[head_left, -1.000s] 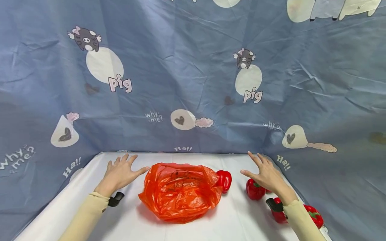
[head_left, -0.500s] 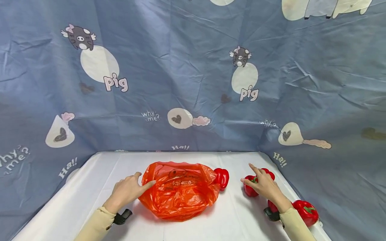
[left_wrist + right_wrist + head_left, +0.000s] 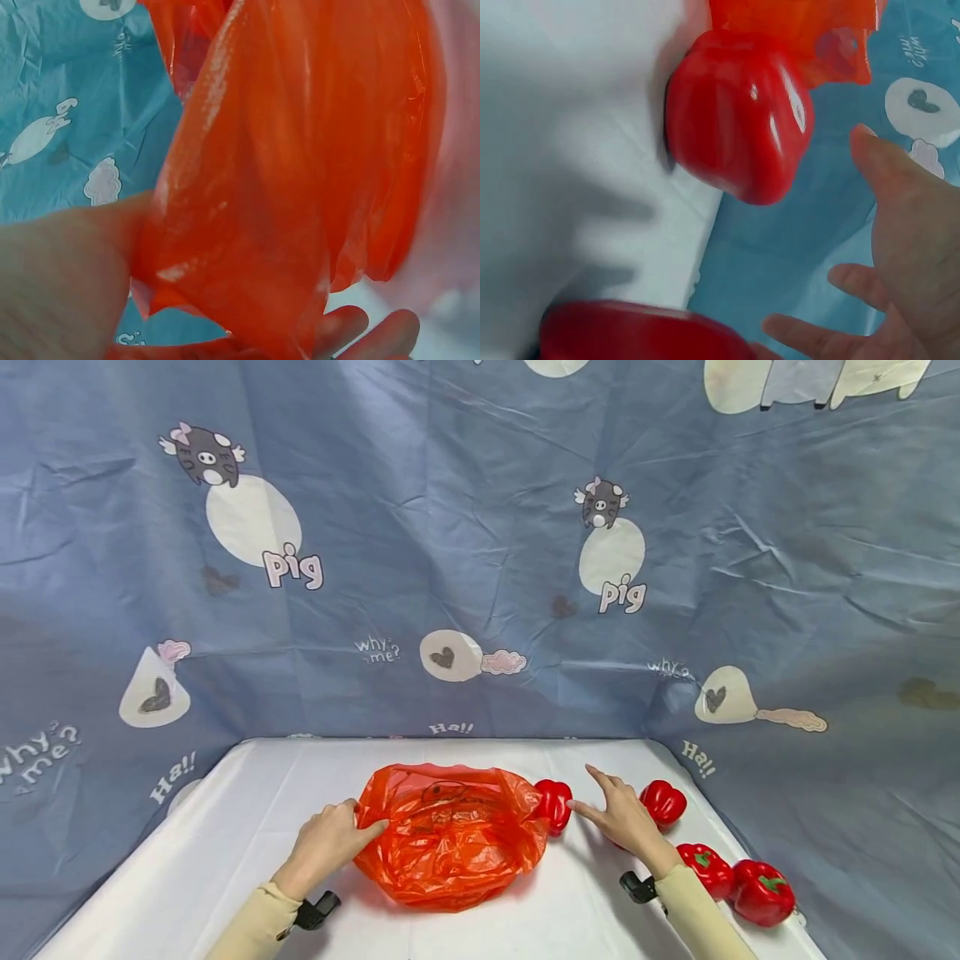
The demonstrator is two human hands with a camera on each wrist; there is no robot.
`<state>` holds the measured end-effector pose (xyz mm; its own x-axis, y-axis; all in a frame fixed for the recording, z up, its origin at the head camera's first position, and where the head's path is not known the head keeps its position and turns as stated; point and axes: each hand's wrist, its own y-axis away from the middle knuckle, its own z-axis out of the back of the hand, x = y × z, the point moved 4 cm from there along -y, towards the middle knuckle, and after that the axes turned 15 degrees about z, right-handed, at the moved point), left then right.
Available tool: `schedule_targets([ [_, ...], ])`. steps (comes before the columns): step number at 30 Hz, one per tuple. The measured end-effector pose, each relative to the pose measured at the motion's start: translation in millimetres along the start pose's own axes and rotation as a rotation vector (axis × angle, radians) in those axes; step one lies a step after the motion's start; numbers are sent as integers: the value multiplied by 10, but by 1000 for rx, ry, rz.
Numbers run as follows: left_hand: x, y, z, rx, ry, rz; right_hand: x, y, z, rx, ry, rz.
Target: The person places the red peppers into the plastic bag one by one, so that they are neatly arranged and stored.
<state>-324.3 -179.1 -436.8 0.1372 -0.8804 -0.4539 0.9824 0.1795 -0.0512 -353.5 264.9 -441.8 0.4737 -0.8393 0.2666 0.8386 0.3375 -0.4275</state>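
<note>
A thin orange-red plastic bag (image 3: 450, 860) lies on the white cloth, its mouth spread wide. My left hand (image 3: 326, 847) is at the bag's left rim, thumb over the opening and fingers on the outer side. In the left wrist view the bag's film (image 3: 255, 187) hides the thumb, and the fingers (image 3: 386, 337) look loosely extended. My right hand (image 3: 626, 818) hovers with fingers spread, just right of a red bell pepper (image 3: 553, 807) that sits against the bag's right side. The right wrist view shows a gap between thumb and that pepper (image 3: 739, 116).
More red bell peppers lie at the right: one farther back (image 3: 663, 803), two side by side nearer me (image 3: 705, 870), and one mostly hidden beneath my right hand. A blue printed cloth (image 3: 480, 568) walls in the back and sides of the white surface (image 3: 450, 939).
My left hand has come down and rightward to the bag's left rim. My right hand has moved left from above the right-hand peppers toward the pepper by the bag.
</note>
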Motion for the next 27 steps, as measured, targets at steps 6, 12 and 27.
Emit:
schedule_targets([
  [6,-2,12,8,-5,54,9,15,-61,-67,11,-47,-18],
  [12,-1,12,34,9,144,16,64,-148,-117,18,-128,-66],
  [27,1,30,25,22,243,18,123,-279,-396,91,-133,-314],
])
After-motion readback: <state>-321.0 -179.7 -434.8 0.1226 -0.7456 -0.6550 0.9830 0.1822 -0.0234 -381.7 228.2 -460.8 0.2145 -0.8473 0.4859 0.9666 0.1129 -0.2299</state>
